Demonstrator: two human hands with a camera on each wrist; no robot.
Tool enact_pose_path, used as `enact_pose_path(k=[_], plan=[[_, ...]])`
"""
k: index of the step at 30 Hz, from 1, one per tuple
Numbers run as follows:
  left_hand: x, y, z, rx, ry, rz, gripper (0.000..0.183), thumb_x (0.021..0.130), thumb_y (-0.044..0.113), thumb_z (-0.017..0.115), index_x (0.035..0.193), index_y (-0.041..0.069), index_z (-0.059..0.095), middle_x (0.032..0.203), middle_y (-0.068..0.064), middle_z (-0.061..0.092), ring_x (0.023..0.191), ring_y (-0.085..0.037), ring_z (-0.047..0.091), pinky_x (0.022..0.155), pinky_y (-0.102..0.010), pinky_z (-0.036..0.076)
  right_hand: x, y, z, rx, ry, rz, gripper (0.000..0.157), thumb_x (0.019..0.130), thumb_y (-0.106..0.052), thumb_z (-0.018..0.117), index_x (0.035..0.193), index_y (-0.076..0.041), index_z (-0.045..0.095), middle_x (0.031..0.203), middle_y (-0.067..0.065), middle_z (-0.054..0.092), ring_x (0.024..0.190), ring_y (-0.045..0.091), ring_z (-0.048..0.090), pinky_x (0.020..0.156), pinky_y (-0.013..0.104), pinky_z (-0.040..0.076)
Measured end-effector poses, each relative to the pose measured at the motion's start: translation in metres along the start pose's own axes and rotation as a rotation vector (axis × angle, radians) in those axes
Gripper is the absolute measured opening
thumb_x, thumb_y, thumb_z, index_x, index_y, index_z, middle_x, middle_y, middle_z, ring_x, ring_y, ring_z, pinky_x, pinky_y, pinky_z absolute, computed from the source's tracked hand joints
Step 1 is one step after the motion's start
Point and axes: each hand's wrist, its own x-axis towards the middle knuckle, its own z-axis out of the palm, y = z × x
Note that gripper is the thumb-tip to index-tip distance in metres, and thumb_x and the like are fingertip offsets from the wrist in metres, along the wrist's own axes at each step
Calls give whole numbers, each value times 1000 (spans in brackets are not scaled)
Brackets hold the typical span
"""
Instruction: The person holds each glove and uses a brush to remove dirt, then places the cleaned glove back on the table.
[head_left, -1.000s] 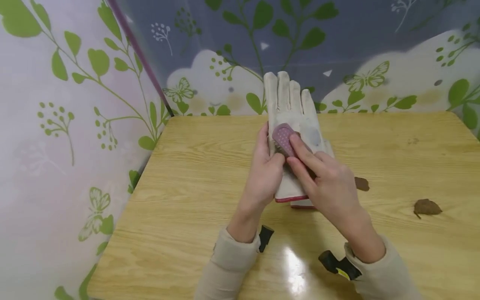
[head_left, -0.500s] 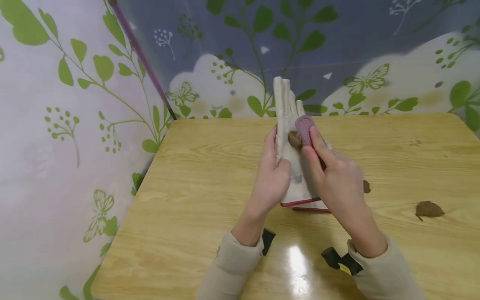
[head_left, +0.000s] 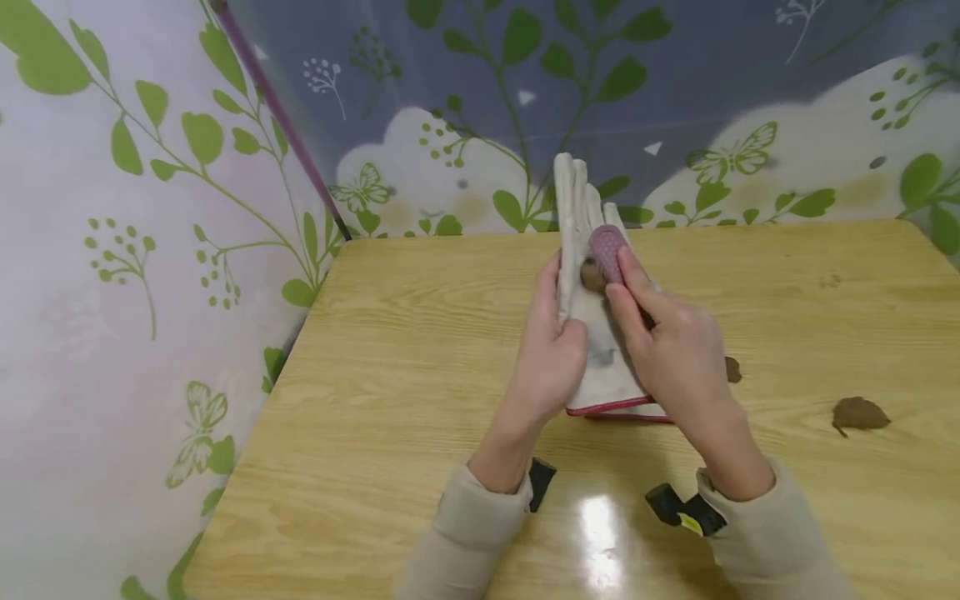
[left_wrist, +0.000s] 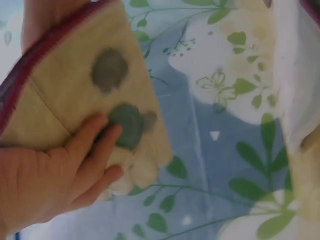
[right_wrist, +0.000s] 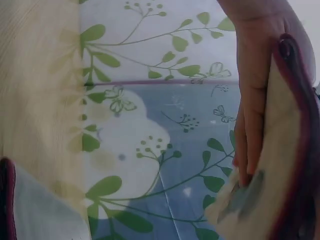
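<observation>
My left hand [head_left: 547, 358] grips a pale work glove [head_left: 600, 383] with red cuff trim, thumb in front and fingers behind it. In the left wrist view, that hand's fingers [left_wrist: 95, 150] lie across the glove's other face, beside dark round patches [left_wrist: 110, 70]. My right hand [head_left: 671, 342] pinches a purple, white-dotted piece [head_left: 606, 246], which looks like a small brush, against the glove's front. Its underside is hidden. Beside it is a blurred brown round spot [head_left: 593, 275]. A grey smudge [head_left: 600, 354] marks the glove lower down.
Part of a second glove [head_left: 637, 413] shows beneath the held one, on the wooden table [head_left: 360, 400]. Right of my right hand lie a brown scrap [head_left: 733, 369] and a dry leaf [head_left: 860, 414]. Patterned walls [head_left: 457, 167] stand behind and to the left.
The glove has turned more edge-on and shifted slightly right with both hands. The purple piece has moved up and right across it, and the brown spot shows more clearly beside it.
</observation>
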Motion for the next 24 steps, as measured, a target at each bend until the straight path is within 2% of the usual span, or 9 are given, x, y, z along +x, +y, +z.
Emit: enact_pose_path(k=[2, 4, 8, 9, 12, 15, 18, 20, 24], plan=[[0, 1, 0, 0, 25, 51, 70, 86, -13, 30, 149, 16, 20, 149, -4, 31, 131, -15, 39, 104, -31, 37, 0, 0, 0, 91, -22, -18, 40, 89, -12, 64, 128, -10, 57, 111, 19, 64, 59, 23, 60, 51, 31, 44], [3, 3, -5, -50, 83, 83, 70, 85, -14, 29, 148, 14, 21, 147, -6, 32, 131, -17, 39, 105, -33, 36, -1, -2, -3, 145, -107, -28, 40, 89, -14, 64, 129, -13, 56, 101, 17, 69, 52, 14, 50, 49, 23, 38], [6, 4, -17, -124, 148, 79, 68, 83, -17, 27, 145, 9, 26, 142, -11, 37, 126, -24, 44, 101, -39, 41, -3, -5, -13, 49, -247, 17, 41, 93, -24, 59, 132, -15, 55, 73, 15, 67, 44, 9, 27, 43, 24, 29], [4, 4, -17, -102, 140, 58, 68, 83, -16, 28, 145, 10, 27, 141, -10, 39, 123, -24, 46, 99, -38, 43, -3, -4, -12, 4, -232, 22, 41, 93, -25, 58, 132, -14, 54, 64, 13, 62, 43, 10, 26, 42, 25, 27], [-2, 4, -11, -16, 80, 35, 66, 85, -14, 28, 146, 13, 29, 142, -7, 40, 122, -20, 49, 96, -35, 45, 0, -1, -3, -12, -101, 19, 39, 92, -19, 60, 130, -9, 55, 91, 21, 70, 44, 20, 46, 45, 33, 37], [-5, 6, -7, 20, 71, 56, 66, 86, -12, 29, 146, 16, 29, 144, -4, 39, 125, -15, 46, 99, -32, 42, -1, -3, 6, 58, -21, -67, 39, 91, -14, 61, 129, -8, 55, 92, 18, 70, 51, 20, 54, 48, 32, 40], [-2, 8, -13, -89, 122, 83, 67, 85, -14, 30, 145, 14, 28, 142, -7, 40, 126, -19, 44, 102, -35, 39, -6, -10, 5, 84, -62, -160, 39, 91, -17, 62, 129, -9, 56, 70, 12, 67, 49, 11, 44, 45, 25, 36], [1, 11, -19, -173, 145, 72, 68, 82, -17, 29, 145, 10, 29, 140, -12, 41, 125, -24, 45, 102, -38, 40, -10, -13, 2, 46, -107, -174, 39, 91, -19, 62, 129, -10, 57, 55, 2, 53, 47, 7, 35, 44, 22, 30], [0, 19, -22, -211, 89, -29, 72, 78, -19, 27, 145, 6, 29, 138, -15, 43, 120, -26, 48, 96, -40, 45, -8, -11, -2, -42, -110, -82, 41, 91, -20, 61, 131, -10, 55, 62, 12, 61, 48, 14, 40, 46, 29, 34]])
